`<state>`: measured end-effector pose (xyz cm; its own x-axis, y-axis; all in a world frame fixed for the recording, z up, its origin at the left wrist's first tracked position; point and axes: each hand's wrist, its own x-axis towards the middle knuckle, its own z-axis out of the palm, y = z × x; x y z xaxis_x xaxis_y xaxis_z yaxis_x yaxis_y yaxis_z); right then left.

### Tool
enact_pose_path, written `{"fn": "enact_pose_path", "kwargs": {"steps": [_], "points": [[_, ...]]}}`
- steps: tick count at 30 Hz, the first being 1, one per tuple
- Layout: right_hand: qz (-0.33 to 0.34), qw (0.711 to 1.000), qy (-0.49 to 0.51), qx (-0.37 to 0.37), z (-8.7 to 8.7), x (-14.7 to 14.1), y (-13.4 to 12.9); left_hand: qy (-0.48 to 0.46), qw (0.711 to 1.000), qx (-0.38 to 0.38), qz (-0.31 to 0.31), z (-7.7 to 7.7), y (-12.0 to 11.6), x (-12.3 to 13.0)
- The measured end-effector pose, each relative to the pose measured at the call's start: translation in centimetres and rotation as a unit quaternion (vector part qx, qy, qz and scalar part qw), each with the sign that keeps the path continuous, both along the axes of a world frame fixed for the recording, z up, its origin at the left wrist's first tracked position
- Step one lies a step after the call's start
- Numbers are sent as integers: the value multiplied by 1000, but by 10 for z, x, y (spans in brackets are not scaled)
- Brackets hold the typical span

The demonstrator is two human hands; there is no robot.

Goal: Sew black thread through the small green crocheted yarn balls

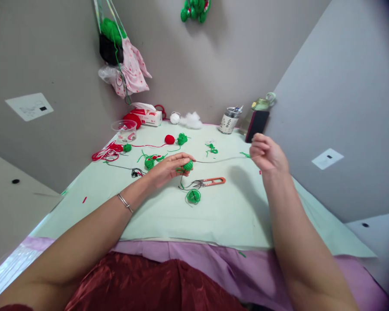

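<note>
My left hand (168,168) is closed around a small green crocheted ball (188,165) above the middle of the table. A dark thread (218,161) runs from the ball to my right hand (266,153), which is raised to the right with its fingers pinched together. The thread is stretched nearly straight between the hands. Whether a needle sits in the right fingers is too small to tell. Below the ball lie thread snips with orange handles (214,181), and nearer me a second green crocheted piece (193,197). A loose dark thread end hangs beside the snips.
To the left lie red yarn (110,152), green crocheted pieces (149,163) and a clear plastic tub (125,131). A red yarn ball (169,139), white stuffing (192,121), a tissue box (148,116), a pen jar (229,121) and a phone (257,125) stand farther back.
</note>
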<state>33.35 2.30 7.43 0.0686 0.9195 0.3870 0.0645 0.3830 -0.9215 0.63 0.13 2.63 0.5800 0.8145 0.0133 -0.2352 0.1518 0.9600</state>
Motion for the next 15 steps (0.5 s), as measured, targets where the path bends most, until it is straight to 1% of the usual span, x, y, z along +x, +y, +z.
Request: {"fn": "enact_pose_path", "kwargs": {"steps": [2,3,5,7,11,15], "points": [[-5,999,41,-20,4,17,-3,-10,1000,-4,-2,0,1,-1],[-6,997,62,-34,4,20,-3,-13,1000,-5,-4,0,2,-1],[-2,994,88,-66,1,18,-3,-13,1000,-5,-11,-1,3,-1],[14,989,105,-102,-4,6,0,-10,1000,-2,-20,-3,3,-1],[60,976,125,-167,-17,-32,4,-2,1000,7,-20,-5,5,0],[104,966,113,-207,-29,-73,-7,1,1000,4,-10,-7,5,1]]}}
